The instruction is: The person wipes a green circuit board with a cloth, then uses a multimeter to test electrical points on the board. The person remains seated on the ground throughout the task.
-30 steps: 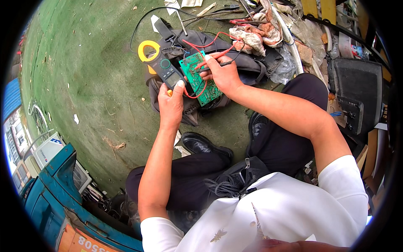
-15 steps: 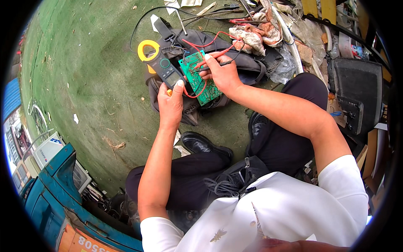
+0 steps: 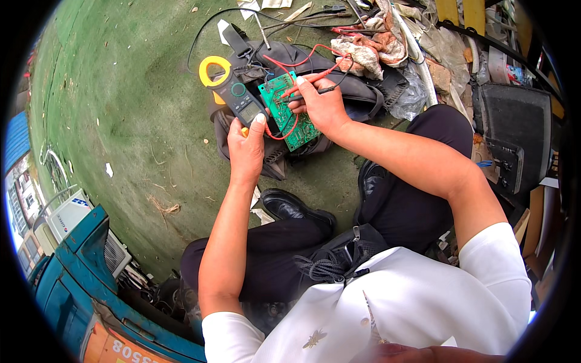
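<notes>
My left hand (image 3: 245,145) is closed round the lower end of a clamp meter (image 3: 238,97) with a yellow jaw, a dark body and a small screen. To its right a green circuit board (image 3: 284,115) lies tilted on a dark bag (image 3: 363,97). Over the board, my right hand (image 3: 324,106) pinches two test probes together, a red probe (image 3: 305,83) and a black probe (image 3: 327,90). Their tips point down at the board's left part; whether they touch it I cannot tell. A red lead (image 3: 295,130) loops from the meter across the board.
Dirty rags (image 3: 363,54) and a clear plastic bag (image 3: 408,97) lie right of the dark bag. Further right stands a black panel (image 3: 514,127). Black cables (image 3: 290,24) stretch behind the bag. A teal metal cabinet (image 3: 78,272) is at lower left, on green ground (image 3: 133,121).
The clamp meter and the circuit board have shifted very slightly. Both hands keep their grips, and the probes stay over the same part of the board.
</notes>
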`<state>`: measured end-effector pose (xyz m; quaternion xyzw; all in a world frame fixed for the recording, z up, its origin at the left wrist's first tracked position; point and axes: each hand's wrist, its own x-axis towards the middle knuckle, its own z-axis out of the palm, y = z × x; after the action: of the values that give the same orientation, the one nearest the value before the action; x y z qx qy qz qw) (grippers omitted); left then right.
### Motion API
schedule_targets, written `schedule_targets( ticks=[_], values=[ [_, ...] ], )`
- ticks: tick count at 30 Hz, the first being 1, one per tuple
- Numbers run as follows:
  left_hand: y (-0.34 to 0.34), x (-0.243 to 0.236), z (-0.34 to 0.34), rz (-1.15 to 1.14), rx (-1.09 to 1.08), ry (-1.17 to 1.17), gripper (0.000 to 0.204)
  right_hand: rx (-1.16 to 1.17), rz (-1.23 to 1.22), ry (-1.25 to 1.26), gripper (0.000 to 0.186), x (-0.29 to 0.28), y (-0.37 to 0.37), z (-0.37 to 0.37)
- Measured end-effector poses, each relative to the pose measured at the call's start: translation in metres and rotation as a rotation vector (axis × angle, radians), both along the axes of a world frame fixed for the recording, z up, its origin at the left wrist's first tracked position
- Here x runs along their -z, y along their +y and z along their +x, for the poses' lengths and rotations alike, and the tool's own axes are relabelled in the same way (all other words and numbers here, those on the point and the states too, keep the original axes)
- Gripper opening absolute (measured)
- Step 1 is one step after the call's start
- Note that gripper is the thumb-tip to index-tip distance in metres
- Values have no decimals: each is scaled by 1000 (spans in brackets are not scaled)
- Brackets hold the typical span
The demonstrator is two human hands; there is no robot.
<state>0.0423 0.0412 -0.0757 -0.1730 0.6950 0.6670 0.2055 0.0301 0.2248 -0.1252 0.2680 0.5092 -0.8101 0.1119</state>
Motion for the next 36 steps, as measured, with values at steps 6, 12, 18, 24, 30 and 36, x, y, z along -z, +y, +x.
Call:
schedule_targets(
  ticks=[6,12,18,24,30,36],
  values=[
    [-1,0,0,-1,-1,-5,39,-11,8,-7,25,-4,1,-1],
    [-1,0,0,-1,-14,-20,37,-23,7,0,25,0,1,0],
    [-1,0,-1,-7,-1,-24,37,-22,12,-8,25,2,1,0],
    [0,-1,0,24,2,-29,36,-25,30,-4,25,0,1,-1],
    [1,-3,0,39,5,-44,36,-29,48,-5,26,-1,1,-2],
    [2,-5,-1,40,2,-66,39,-31,82,-29,26,-1,1,-3]
  ],
)
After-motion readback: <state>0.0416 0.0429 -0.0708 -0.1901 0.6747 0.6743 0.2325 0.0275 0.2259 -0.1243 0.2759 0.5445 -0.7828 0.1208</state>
